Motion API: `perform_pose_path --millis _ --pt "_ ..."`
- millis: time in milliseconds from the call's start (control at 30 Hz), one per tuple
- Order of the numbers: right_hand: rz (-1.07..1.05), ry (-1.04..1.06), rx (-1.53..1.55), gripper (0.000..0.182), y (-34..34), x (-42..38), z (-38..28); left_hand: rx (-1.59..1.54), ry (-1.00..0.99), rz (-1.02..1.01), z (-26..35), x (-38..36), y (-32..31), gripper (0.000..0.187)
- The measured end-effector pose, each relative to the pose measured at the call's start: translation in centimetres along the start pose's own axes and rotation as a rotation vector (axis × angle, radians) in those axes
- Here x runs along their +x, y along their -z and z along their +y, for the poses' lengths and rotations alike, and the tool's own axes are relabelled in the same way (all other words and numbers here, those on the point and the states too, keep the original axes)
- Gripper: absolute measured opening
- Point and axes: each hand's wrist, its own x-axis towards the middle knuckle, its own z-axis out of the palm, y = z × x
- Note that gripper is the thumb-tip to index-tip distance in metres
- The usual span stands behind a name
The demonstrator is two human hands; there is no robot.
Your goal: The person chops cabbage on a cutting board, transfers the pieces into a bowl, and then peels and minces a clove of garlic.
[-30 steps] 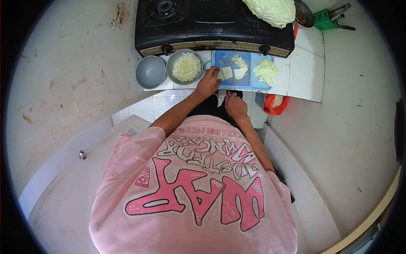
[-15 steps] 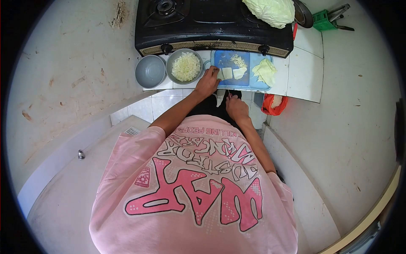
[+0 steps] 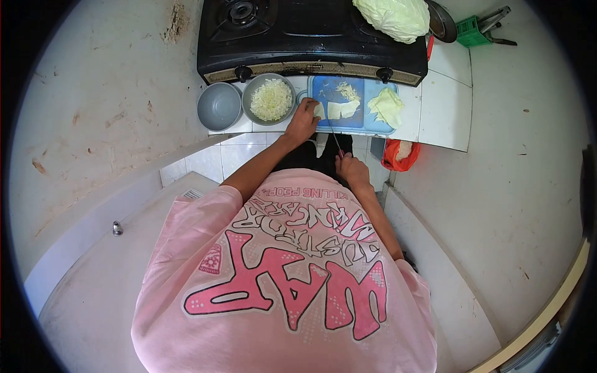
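Note:
My left hand (image 3: 302, 119) is at the left end of the blue cutting board (image 3: 376, 126), its fingers closed on a pale cabbage piece (image 3: 319, 112). In my right hand (image 3: 353, 169) is a knife (image 3: 335, 138) with a reddish handle, held below the board's front edge. Its blade points up over the board, just right of the held piece. Flat cut cabbage pieces (image 3: 342, 110) lie right of the blade, with fine cabbage shreds (image 3: 347, 92) behind them. A loose cabbage leaf (image 3: 387, 107) rests on the board's right part.
Left of the board stand a grey bowl of chopped cabbage (image 3: 271, 99) and another grey bowl (image 3: 219, 107). Behind is a black gas stove (image 3: 311, 40) with a cabbage head (image 3: 395, 18) on it. A red plastic bag (image 3: 400, 155) hangs low at right; a green basket (image 3: 472, 32) stands beyond.
My right hand has drawn back toward my body, and more of the knife blade shows over the board. The flat cabbage pieces now sit closer together. My left hand stays nearly in place.

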Motion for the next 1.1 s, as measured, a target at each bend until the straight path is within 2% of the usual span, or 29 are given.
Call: perform_pose_path --millis 100,200,300,400,533,767,867,900,1000,1100 --pt "0.028 0.092 0.053 0.046 0.3 -0.5 1.2 -0.134 0.066 0.039 -0.1 -0.2 0.1 0.049" --pt "0.072 0.209 0.243 0.043 0.6 -0.4 2.3 -0.166 0.058 0.069 0.4 -0.5 0.7 0.052" --pt "0.109 0.205 0.428 0.041 1.6 -0.7 2.4 -0.189 0.035 0.075 1.3 -0.4 0.7 0.051" --pt "0.117 0.091 0.546 0.039 2.5 -0.8 2.7 -0.257 0.028 0.041 3.4 0.5 0.8 0.048" --pt "0.27 0.043 0.708 0.04 1.5 -0.2 4.8 -0.299 -0.052 -0.037 6.7 3.2 -0.3 0.043" --pt "0.38 -0.129 0.94 0.041 2.3 -1.5 6.5 -0.236 -0.254 -0.169 10.0 9.3 -6.4 0.038" --pt "0.432 -0.168 0.984 0.04 2.0 -1.8 7.3 -0.268 -0.312 -0.231 10.6 11.1 -9.0 0.039" --pt "0.441 -0.178 0.996 0.04 2.0 -1.9 7.4 -0.281 -0.27 -0.3 10.7 11.5 -9.5 0.04" --pt "0.449 -0.21 1.026 0.038 2.3 -2.2 8.0 -0.052 -0.407 -0.306 9.9 12.0 -10.9 0.041" --pt "0.461 -0.232 1.03 0.038 2.6 -2.1 8.5 0.004 -0.355 -0.403 9.2 12.1 -10.7 0.042"
